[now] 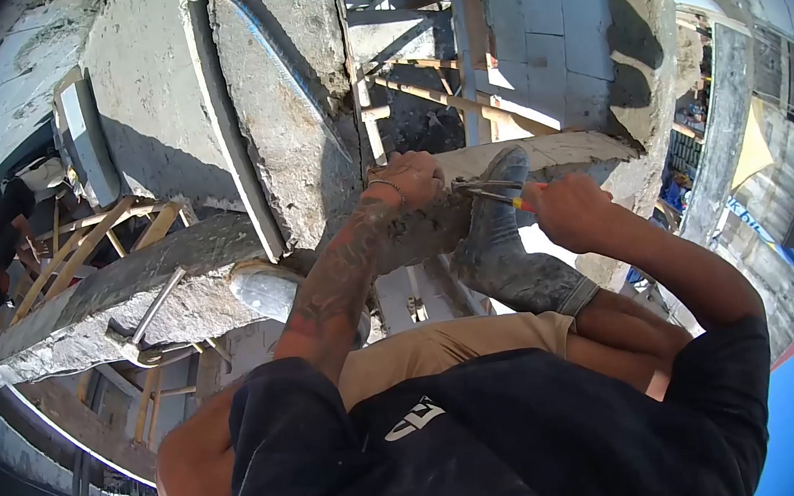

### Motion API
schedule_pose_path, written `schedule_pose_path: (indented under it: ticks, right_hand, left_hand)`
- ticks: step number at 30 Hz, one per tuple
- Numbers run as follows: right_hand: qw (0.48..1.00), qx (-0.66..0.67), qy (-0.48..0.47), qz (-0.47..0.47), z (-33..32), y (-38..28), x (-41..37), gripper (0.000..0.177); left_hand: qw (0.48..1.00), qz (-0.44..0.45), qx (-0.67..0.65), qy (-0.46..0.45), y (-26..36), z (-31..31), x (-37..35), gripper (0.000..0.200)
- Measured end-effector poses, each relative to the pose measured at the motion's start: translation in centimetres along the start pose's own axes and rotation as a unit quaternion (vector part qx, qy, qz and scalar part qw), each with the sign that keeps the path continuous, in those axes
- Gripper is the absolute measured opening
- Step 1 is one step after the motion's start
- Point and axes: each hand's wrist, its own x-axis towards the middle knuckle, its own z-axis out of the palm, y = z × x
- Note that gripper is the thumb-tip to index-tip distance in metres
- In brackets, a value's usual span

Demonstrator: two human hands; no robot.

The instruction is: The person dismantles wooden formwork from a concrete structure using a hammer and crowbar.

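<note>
My right hand (575, 211) is closed around a hand tool (517, 202) with a red and yellow handle. The tool's slim metal end reaches left across my boot toward the concrete beam (584, 147). My left hand (408, 180) is at the beam's near edge, its fingers curled down at the rough concrete. I cannot tell what these fingers hold. Between the two hands stands my dusty grey boot (494, 225), its toe up on the beam.
A hammer (152, 325) lies on the rough concrete ledge at left. A blue bar with a hooked end (276, 53) rests on the concrete ahead. Timber braces (468, 103) show through the gap beyond the beam. Another person (14, 233) bends over at far left.
</note>
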Motion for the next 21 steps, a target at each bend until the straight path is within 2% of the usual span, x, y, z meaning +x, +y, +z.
schedule_pose_path:
  ticks: [1, 2, 6, 8, 12, 14, 18, 21]
  right_hand:
    - [0.998, 0.054, -0.044, -0.001, -0.2, -0.9, -0.2, 0.023]
    - [0.997, 0.05, -0.05, 0.001, 0.0, -1.5, -0.1, 0.023]
    - [0.991, 0.12, -0.042, 0.04, 0.9, -3.4, 1.0, 0.023]
    - [0.985, 0.151, -0.031, 0.074, 0.9, -4.3, 1.4, 0.023]
    - [0.987, 0.123, -0.016, 0.104, 2.8, -5.3, 2.0, 0.023]
    - [0.982, 0.141, -0.006, 0.128, 3.2, -5.8, 1.9, 0.023]
    - [0.982, 0.141, 0.012, 0.123, 5.0, -5.3, 1.7, 0.023]
    - [0.98, 0.152, 0.06, 0.112, 5.8, -5.1, 1.7, 0.023]
  left_hand:
    - [0.999, -0.011, -0.04, -0.007, 0.2, 0.0, 0.2, 0.021]
    - [0.996, -0.023, -0.08, -0.014, 0.4, -0.1, 0.4, 0.02]
    - [0.995, -0.034, -0.095, -0.012, 0.4, -0.4, 0.1, 0.019]
    - [0.992, 0.008, -0.099, 0.081, -0.1, 0.3, 0.0, 0.017]
    - [0.99, 0.016, -0.106, 0.091, -0.6, 0.7, -0.1, 0.018]
    - [0.983, 0.057, -0.096, 0.146, -1.0, 1.2, -0.1, 0.017]
    - [0.983, 0.049, -0.125, 0.124, -1.0, 1.3, 0.8, 0.017]
    - [0.986, 0.024, -0.15, 0.073, -0.8, 0.7, 1.2, 0.017]
